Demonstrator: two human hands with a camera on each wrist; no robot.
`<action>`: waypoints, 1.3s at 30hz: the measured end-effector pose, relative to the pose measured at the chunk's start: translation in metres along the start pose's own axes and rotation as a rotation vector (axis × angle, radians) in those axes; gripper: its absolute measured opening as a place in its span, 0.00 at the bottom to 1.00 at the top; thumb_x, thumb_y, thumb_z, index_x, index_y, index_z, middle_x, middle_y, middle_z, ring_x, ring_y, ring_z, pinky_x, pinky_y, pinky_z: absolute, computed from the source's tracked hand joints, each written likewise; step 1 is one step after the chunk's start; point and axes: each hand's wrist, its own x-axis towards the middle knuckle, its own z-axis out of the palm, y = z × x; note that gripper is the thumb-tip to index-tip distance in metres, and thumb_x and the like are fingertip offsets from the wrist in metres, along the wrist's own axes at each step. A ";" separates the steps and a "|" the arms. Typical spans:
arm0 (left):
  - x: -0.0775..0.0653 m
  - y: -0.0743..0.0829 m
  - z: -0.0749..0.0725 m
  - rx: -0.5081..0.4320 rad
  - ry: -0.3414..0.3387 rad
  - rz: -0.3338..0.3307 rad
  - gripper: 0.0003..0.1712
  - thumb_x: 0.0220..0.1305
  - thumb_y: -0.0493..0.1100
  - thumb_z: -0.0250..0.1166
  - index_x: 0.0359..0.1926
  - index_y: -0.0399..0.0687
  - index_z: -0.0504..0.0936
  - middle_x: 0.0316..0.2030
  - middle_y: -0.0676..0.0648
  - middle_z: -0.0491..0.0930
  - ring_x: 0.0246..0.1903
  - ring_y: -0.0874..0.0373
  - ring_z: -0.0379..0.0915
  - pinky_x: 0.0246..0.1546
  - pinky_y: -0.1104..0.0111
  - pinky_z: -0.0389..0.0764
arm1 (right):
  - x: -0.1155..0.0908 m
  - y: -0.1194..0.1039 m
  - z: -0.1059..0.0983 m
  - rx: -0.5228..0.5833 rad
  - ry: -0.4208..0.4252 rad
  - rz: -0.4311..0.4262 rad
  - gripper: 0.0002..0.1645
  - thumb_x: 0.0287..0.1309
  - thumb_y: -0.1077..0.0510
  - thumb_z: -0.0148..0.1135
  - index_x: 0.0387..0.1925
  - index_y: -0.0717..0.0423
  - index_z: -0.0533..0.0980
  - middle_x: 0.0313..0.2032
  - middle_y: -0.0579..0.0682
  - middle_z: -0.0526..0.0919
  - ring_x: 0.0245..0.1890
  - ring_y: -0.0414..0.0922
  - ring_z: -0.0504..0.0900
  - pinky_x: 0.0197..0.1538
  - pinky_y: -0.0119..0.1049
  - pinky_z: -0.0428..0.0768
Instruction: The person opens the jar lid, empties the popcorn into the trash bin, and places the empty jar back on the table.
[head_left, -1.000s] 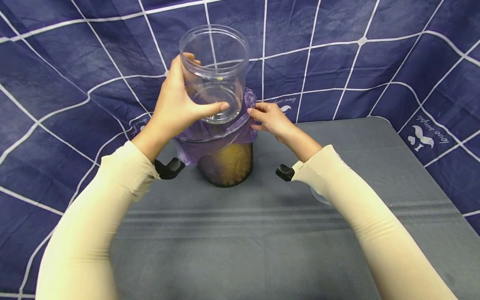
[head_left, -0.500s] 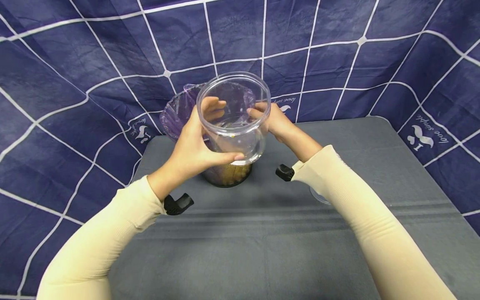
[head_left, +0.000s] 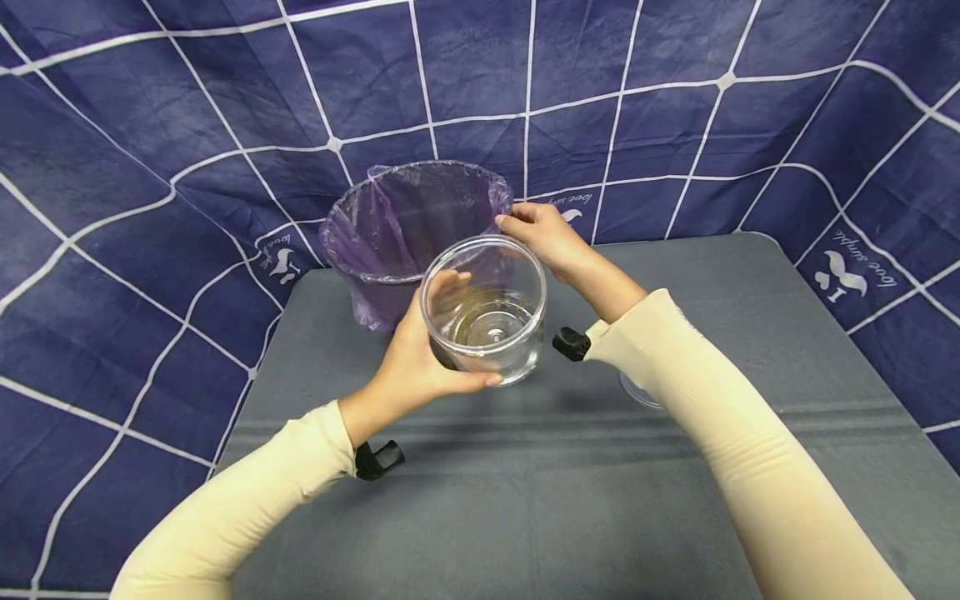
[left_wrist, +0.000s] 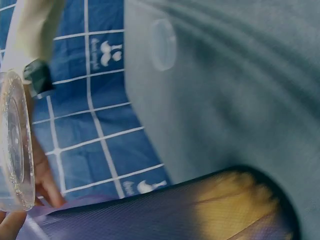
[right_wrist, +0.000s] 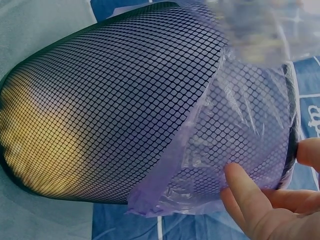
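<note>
My left hand (head_left: pixel 416 354) grips a clear plastic jar (head_left: pixel 517 358) by its side, its open mouth tipped toward me. No contents show inside the jar. Behind it stands a black wire-mesh wastebasket (right_wrist: pixel 135 100), lined with a purple plastic bag (head_left: pixel 375 221) folded over the rim. My right hand (head_left: pixel 551 237) pinches the basket's rim and bag on the right side, thumb at the rim and fingers on the outside. Through the mesh, a yellowish mass (right_wrist: pixel 45 145) shows at the bottom of the basket. The jar hides part of the basket in the head view.
A clear round lid (head_left: pixel 636 390) lies on the grey cloth surface (head_left: pixel 480 517), partly behind my right forearm. Blue curtain fabric (head_left: pixel 615 100) with white lines rises behind and on both sides. A black wrist mount (head_left: pixel 378 460) projects from my left cuff.
The left hand has brought the jar down and toward me from above the wastebasket, uncovering the basket's mouth. The right hand has stayed at the rim.
</note>
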 end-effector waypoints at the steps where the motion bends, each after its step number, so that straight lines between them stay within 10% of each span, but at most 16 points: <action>1: -0.003 -0.003 0.002 0.000 -0.001 -0.011 0.57 0.20 0.29 0.78 0.56 0.26 0.55 0.54 0.31 0.64 0.54 0.40 0.62 0.56 0.57 0.60 | 0.000 0.000 0.000 -0.016 -0.002 0.001 0.14 0.62 0.58 0.50 0.38 0.67 0.71 0.38 0.54 0.74 0.42 0.46 0.75 0.42 0.36 0.77; 29: -0.069 -0.110 0.061 0.046 -0.089 -0.053 0.63 0.24 0.45 0.80 0.62 0.37 0.53 0.56 0.39 0.62 0.56 0.48 0.60 0.58 0.64 0.59 | 0.003 0.001 0.000 0.116 -0.021 0.015 0.20 0.63 0.61 0.48 0.52 0.71 0.68 0.45 0.57 0.73 0.48 0.47 0.74 0.43 0.33 0.76; 39: -0.081 -0.132 0.079 0.050 -0.116 -0.158 0.65 0.26 0.51 0.79 0.63 0.40 0.50 0.57 0.40 0.62 0.57 0.55 0.59 0.57 0.61 0.59 | 0.004 0.002 -0.001 0.116 -0.028 0.024 0.21 0.63 0.61 0.48 0.53 0.73 0.66 0.45 0.57 0.72 0.48 0.47 0.74 0.43 0.33 0.76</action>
